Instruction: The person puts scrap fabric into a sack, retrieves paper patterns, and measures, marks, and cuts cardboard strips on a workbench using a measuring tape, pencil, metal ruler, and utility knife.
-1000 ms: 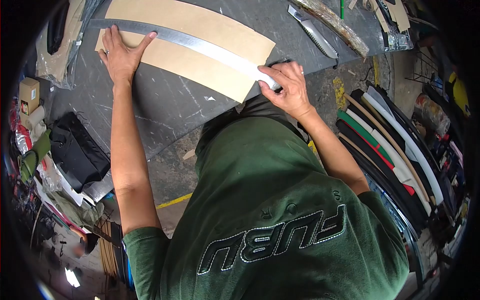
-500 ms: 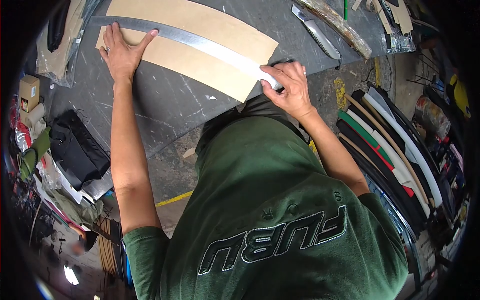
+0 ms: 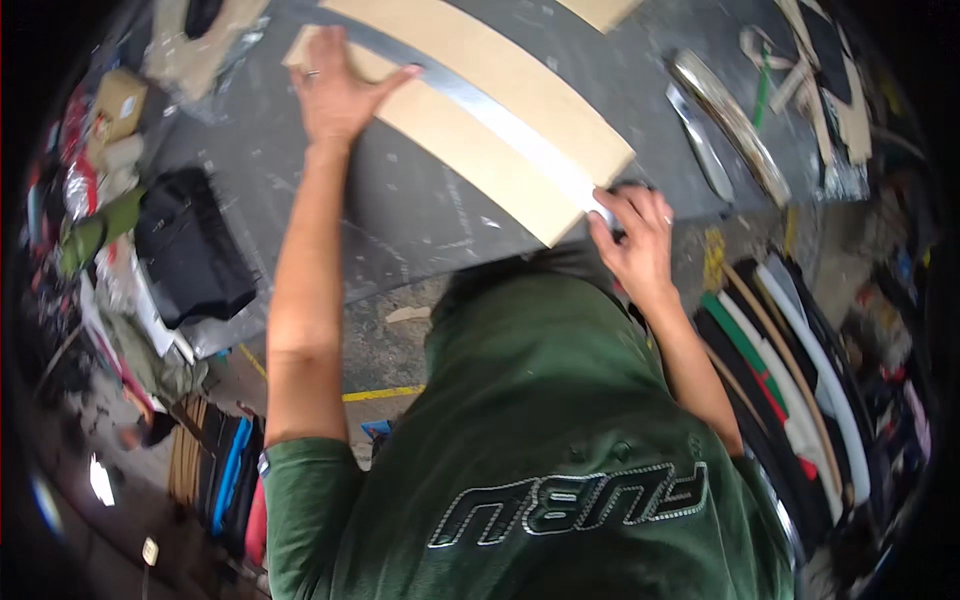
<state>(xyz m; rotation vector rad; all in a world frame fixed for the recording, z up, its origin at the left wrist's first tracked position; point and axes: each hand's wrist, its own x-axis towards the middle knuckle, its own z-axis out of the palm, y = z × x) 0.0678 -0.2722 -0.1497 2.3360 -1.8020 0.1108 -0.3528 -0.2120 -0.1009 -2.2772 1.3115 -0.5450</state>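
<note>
My left hand (image 3: 335,95) lies with its fingers spread across a long metal ruler (image 3: 500,120) and the tan sheet (image 3: 545,105) beneath it. The thumb reaches out along the ruler, and a ring shows on one finger. At the ruler's near right end, my right hand (image 3: 640,235) grips its tip between thumb and fingers, just past the sheet's edge. The ruler runs lengthwise over the sheet, which rests on a dark worktable (image 3: 420,200).
A utility knife (image 3: 700,145) lies right of the sheet, beside a plastic-wrapped roll (image 3: 735,125). Another tan piece (image 3: 600,10) shows at the top edge. A black bag (image 3: 195,245) sits at left. Several fabric rolls (image 3: 800,390) stand low at right.
The camera view has shifted, so table, sheet, ruler and both hands appear further right and lower. Both hands keep about the same places on the ruler. Another tan piece has come into view.
</note>
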